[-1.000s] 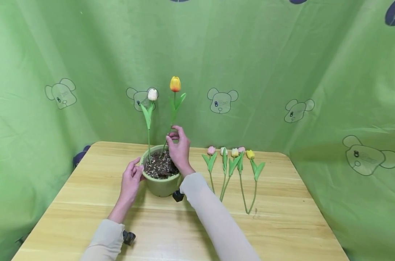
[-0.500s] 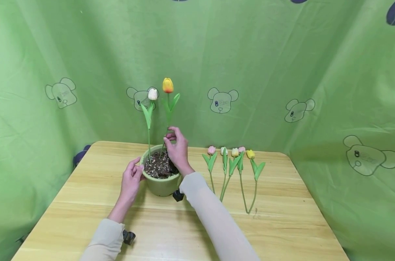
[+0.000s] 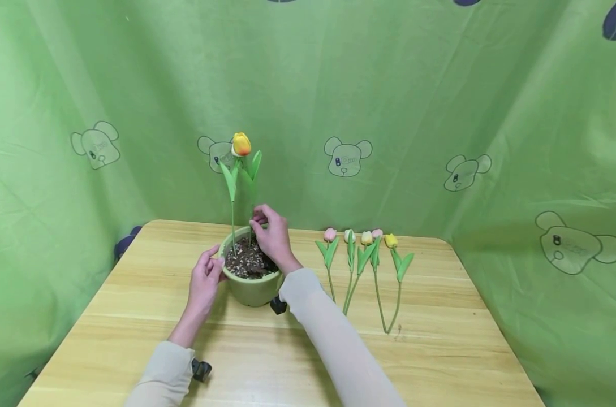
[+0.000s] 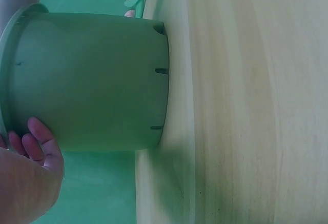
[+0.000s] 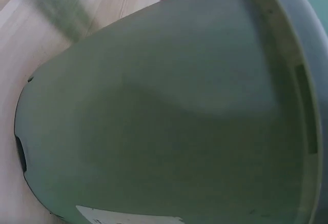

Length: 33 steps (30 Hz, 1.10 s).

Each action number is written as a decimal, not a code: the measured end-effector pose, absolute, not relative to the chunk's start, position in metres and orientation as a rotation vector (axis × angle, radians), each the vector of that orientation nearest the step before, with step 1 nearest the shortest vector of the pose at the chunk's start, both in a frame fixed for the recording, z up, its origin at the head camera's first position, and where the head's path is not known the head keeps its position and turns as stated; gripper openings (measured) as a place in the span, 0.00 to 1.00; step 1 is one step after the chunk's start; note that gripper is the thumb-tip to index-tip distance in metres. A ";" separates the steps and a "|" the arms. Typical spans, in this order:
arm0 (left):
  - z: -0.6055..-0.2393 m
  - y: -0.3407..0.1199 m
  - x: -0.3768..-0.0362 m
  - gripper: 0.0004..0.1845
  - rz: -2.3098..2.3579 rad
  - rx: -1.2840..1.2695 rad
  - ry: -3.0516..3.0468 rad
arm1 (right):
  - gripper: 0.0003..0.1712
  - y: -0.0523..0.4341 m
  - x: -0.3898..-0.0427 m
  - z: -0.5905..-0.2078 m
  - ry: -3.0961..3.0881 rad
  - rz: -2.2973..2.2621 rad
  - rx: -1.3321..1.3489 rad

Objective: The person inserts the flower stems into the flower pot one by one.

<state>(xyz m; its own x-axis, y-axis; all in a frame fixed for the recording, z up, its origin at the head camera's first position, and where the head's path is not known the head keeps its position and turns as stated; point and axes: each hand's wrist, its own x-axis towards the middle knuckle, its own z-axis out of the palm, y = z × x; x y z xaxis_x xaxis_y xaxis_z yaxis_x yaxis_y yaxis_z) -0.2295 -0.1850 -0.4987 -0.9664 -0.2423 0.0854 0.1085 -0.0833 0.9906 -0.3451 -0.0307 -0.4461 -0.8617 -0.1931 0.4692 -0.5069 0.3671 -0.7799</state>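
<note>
A green flower pot (image 3: pixel 252 291) of dark, speckled soil stands upright on the table. My left hand (image 3: pixel 205 281) grips its left rim; in the left wrist view curled fingers (image 4: pixel 38 141) lie against the wall below the rim. Over the soil, my right hand (image 3: pixel 273 234) pinches the stem of a yellow-orange tulip (image 3: pixel 241 144), whose lower end goes down to the soil behind the hand. A white tulip stands in the soil to its left, its leaves (image 3: pixel 229 180) showing and its bloom mostly hidden by the orange one. The right wrist view shows mainly the pot wall (image 5: pixel 154 106).
Right of the pot, several tulips lie on the wooden table (image 3: pixel 440 339): a pink tulip (image 3: pixel 330 234), a white tulip (image 3: pixel 349 236), a pale yellow tulip (image 3: pixel 366 237), another pink one and a yellow tulip (image 3: pixel 391 241). A green curtain (image 3: pixel 409 85) hangs behind.
My right hand has moved left and slightly down with the orange tulip, so its bloom now overlaps the white one. The left hand and the pot have stayed in place.
</note>
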 end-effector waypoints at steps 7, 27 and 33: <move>-0.500 -0.185 -0.230 0.24 -2.122 0.164 -1.971 | 0.09 -0.032 -0.346 -0.447 -2.413 1.482 0.611; -0.500 -0.186 -0.229 0.24 -2.115 0.160 -1.974 | 0.08 -0.036 -0.346 -0.447 -2.574 1.383 0.641; -0.499 -0.186 -0.230 0.25 -2.114 0.153 -1.980 | 0.08 -0.035 -0.348 -0.447 -2.600 1.369 0.612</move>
